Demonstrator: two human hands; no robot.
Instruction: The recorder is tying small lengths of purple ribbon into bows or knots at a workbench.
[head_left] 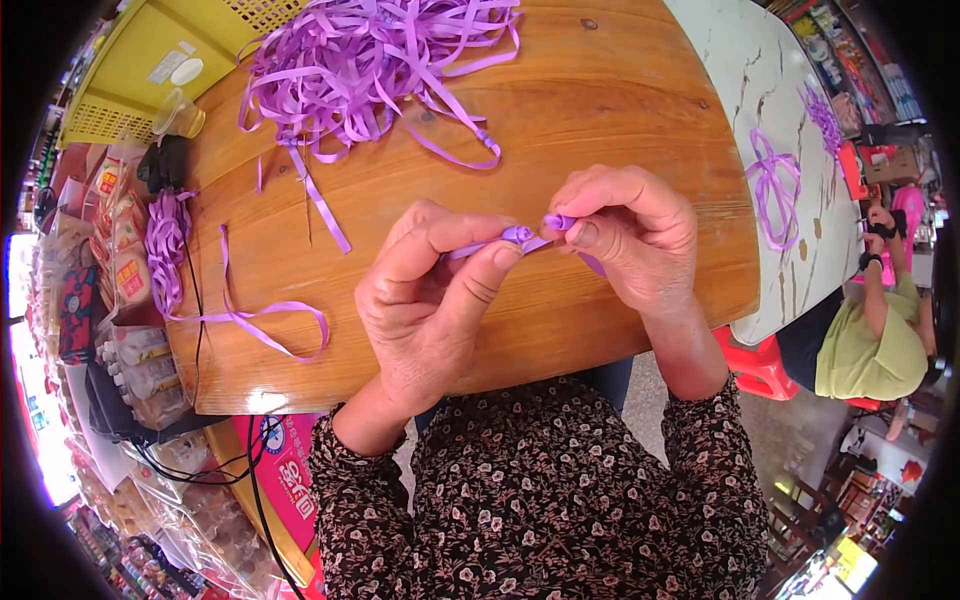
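Taking the wooden table (600,110) as the landmark: off its left edge lies a row of clear packets (128,275) with orange and yellow labels, and beyond its far-left corner stands a yellow plastic basket (150,60) bearing a pale oval sticker. A small clear cup (180,115) sits at that same corner. Below the table's near-left corner a red bag (295,480) with white lettering shows, crossed by a black cable (255,470).

On the table's left edge hangs a bunch of purple ribbon (165,250), and one loose strip (270,325) loops across the wood beside it. At the far side of the table a large tangled heap of purple ribbons (370,60) spreads out.

Over the table's near middle, the left hand (430,300) is closed, thumb and forefinger pinching a narrow purple ribbon piece (520,237). Just to its right, the right hand (630,235) is likewise pinched shut on the other end of the same piece, where it is curled into a small knot. The two hands almost touch, and the fingers hide most of the ribbon.

Right of the wooden table stands a white marble-patterned table (760,60) with a purple ribbon bow (772,185) on it. Below that a red stool (760,365) shows, and a person in a green top (865,350) sits further right.
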